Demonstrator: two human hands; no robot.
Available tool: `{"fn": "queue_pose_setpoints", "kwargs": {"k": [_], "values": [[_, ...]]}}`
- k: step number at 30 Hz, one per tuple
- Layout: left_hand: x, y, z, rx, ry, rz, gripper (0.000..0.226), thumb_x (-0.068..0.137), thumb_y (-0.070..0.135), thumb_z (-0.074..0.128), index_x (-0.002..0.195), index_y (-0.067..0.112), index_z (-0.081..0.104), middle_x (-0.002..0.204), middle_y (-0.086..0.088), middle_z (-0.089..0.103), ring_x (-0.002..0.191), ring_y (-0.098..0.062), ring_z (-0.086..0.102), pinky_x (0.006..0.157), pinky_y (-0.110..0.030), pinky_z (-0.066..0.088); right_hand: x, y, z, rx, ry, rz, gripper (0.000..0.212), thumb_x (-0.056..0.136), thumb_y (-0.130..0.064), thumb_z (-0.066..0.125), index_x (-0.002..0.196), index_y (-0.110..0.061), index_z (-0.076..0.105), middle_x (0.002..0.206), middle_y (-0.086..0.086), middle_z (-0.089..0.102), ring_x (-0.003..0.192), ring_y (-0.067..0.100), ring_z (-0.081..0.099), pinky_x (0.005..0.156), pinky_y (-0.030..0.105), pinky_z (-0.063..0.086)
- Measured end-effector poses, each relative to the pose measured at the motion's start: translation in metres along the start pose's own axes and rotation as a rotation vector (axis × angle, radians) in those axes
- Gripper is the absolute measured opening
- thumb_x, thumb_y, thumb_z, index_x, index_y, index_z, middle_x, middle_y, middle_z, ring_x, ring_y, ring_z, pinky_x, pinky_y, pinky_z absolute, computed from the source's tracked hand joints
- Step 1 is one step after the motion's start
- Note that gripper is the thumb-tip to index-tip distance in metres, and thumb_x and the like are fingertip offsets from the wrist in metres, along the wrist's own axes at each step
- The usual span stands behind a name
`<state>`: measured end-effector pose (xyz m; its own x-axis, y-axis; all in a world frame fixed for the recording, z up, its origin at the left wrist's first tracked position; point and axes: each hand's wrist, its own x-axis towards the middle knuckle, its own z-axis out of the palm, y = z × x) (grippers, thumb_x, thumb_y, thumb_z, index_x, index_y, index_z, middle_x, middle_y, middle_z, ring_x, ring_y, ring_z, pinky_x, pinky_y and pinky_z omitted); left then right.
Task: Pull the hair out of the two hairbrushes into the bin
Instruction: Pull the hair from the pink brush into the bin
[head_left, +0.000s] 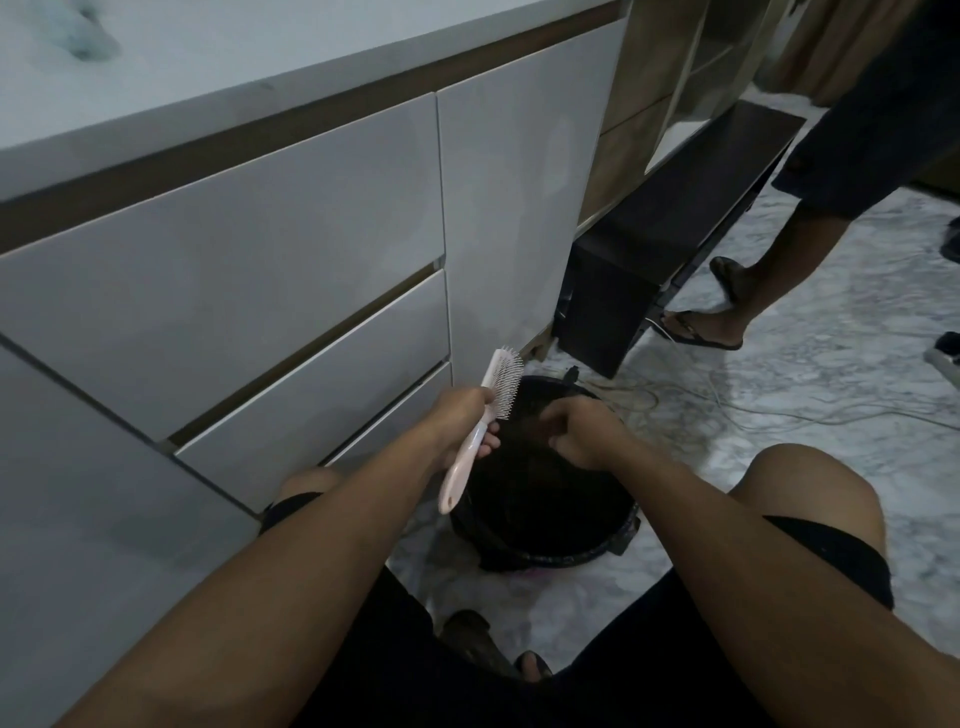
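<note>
My left hand (462, 423) grips a pale pink hairbrush (480, 421) by its neck, bristles facing right, handle pointing down toward me. It hangs over the left rim of a black bin (613, 545) lined with a dark bag on the floor between my knees. My right hand (582, 431) hovers over the bin's opening, fingers pinched together; dark strands of hair seem to be in them, but against the dark bin I cannot be sure. Only one brush is in view.
White drawers and a cabinet door (291, 270) stand close on the left. A dark low bench (665, 244) lies beyond the bin. Another person's legs in sandals (727, 312) stand at the right on the marble floor, with white cables (727, 405) trailing across it.
</note>
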<state>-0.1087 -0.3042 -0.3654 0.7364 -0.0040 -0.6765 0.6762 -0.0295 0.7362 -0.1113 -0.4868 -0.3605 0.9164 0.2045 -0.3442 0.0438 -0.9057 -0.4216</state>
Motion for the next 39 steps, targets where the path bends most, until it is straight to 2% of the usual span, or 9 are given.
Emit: {"fn": "queue_pose_setpoints", "kwargs": {"k": [7, 12, 17, 20, 22, 29, 32, 36, 39], "values": [[-0.006, -0.009, 0.006, 0.057, -0.041, -0.055, 0.034, 0.098, 0.031, 0.041, 0.106, 0.002, 0.057, 0.072, -0.009, 0.057, 0.054, -0.016, 0.055, 0.043, -0.024, 0.045, 0.000, -0.002, 0.006, 0.105, -0.228, -0.018, 0.074, 0.072, -0.011, 0.072, 0.140, -0.029, 0.048, 0.145, 0.007, 0.047, 0.128, 0.028, 0.048, 0.102, 0.037, 0.044], [-0.005, -0.010, 0.004, 0.055, -0.018, -0.051, 0.032, 0.098, 0.029, 0.043, 0.105, 0.002, 0.058, 0.072, -0.009, 0.058, 0.053, -0.017, 0.056, 0.040, -0.022, 0.045, 0.001, -0.001, 0.006, 0.132, -0.244, -0.039, 0.080, 0.067, -0.010, 0.070, 0.140, -0.033, 0.047, 0.146, 0.007, 0.046, 0.127, 0.027, 0.048, 0.103, 0.040, 0.045], [-0.002, -0.012, 0.002, 0.028, -0.031, -0.050, 0.040, 0.097, 0.029, 0.044, 0.118, -0.002, 0.059, 0.073, -0.010, 0.060, 0.053, -0.017, 0.057, 0.039, -0.022, 0.047, 0.003, 0.000, 0.005, 0.158, -0.098, -0.036, 0.060, 0.079, -0.007, 0.068, 0.136, -0.018, 0.053, 0.131, 0.009, 0.060, 0.121, 0.025, 0.056, 0.100, 0.032, 0.044], [-0.006, -0.010, 0.004, 0.001, -0.058, -0.065, 0.037, 0.097, 0.023, 0.039, 0.114, -0.004, 0.059, 0.073, -0.011, 0.060, 0.053, -0.019, 0.057, 0.039, -0.022, 0.048, 0.005, 0.001, 0.006, 0.245, 0.129, -0.058, 0.027, 0.078, -0.018, 0.075, 0.105, -0.015, 0.070, 0.096, 0.002, 0.072, 0.093, 0.017, 0.068, 0.083, 0.026, 0.048], [-0.009, -0.008, 0.005, -0.030, -0.077, -0.082, 0.033, 0.094, 0.013, 0.035, 0.106, -0.006, 0.059, 0.074, -0.014, 0.061, 0.053, -0.020, 0.058, 0.041, -0.023, 0.050, 0.006, -0.001, 0.004, 0.308, 0.193, -0.099, 0.022, 0.075, -0.022, 0.080, 0.093, -0.016, 0.069, 0.082, -0.001, 0.070, 0.076, 0.015, 0.066, 0.073, 0.028, 0.051], [-0.013, -0.006, 0.006, -0.048, -0.157, -0.054, 0.037, 0.088, -0.007, 0.040, 0.122, -0.015, 0.054, 0.083, -0.020, 0.065, 0.064, -0.025, 0.066, 0.048, -0.028, 0.056, 0.002, -0.007, 0.004, 0.338, 0.240, -0.282, 0.040, 0.074, -0.013, 0.079, 0.113, -0.020, 0.072, 0.082, -0.001, 0.067, 0.074, 0.016, 0.067, 0.081, 0.031, 0.056], [-0.015, -0.005, 0.006, -0.074, -0.195, -0.043, 0.034, 0.092, -0.006, 0.043, 0.124, -0.015, 0.051, 0.086, -0.022, 0.063, 0.070, -0.026, 0.066, 0.050, -0.028, 0.058, 0.003, -0.005, 0.004, 0.331, 0.292, -0.291, 0.027, 0.077, -0.010, 0.077, 0.104, -0.015, 0.077, 0.086, 0.003, 0.074, 0.073, 0.009, 0.065, 0.081, 0.029, 0.056], [-0.012, -0.006, 0.003, -0.079, -0.192, -0.033, 0.031, 0.092, -0.005, 0.048, 0.121, -0.017, 0.052, 0.085, -0.023, 0.064, 0.070, -0.027, 0.067, 0.051, -0.028, 0.058, 0.002, -0.008, 0.001, 0.307, 0.353, -0.250, 0.007, 0.080, -0.011, 0.075, 0.087, -0.012, 0.079, 0.082, -0.005, 0.074, 0.065, -0.005, 0.060, 0.068, 0.013, 0.048], [-0.012, -0.007, 0.003, -0.066, -0.201, -0.027, 0.030, 0.092, -0.005, 0.049, 0.118, -0.017, 0.053, 0.084, -0.023, 0.064, 0.070, -0.027, 0.066, 0.052, -0.028, 0.058, 0.001, -0.010, -0.001, 0.331, 0.371, -0.232, 0.008, 0.081, -0.008, 0.072, 0.084, -0.016, 0.074, 0.072, -0.012, 0.065, 0.062, 0.000, 0.056, 0.063, 0.017, 0.044]]}}
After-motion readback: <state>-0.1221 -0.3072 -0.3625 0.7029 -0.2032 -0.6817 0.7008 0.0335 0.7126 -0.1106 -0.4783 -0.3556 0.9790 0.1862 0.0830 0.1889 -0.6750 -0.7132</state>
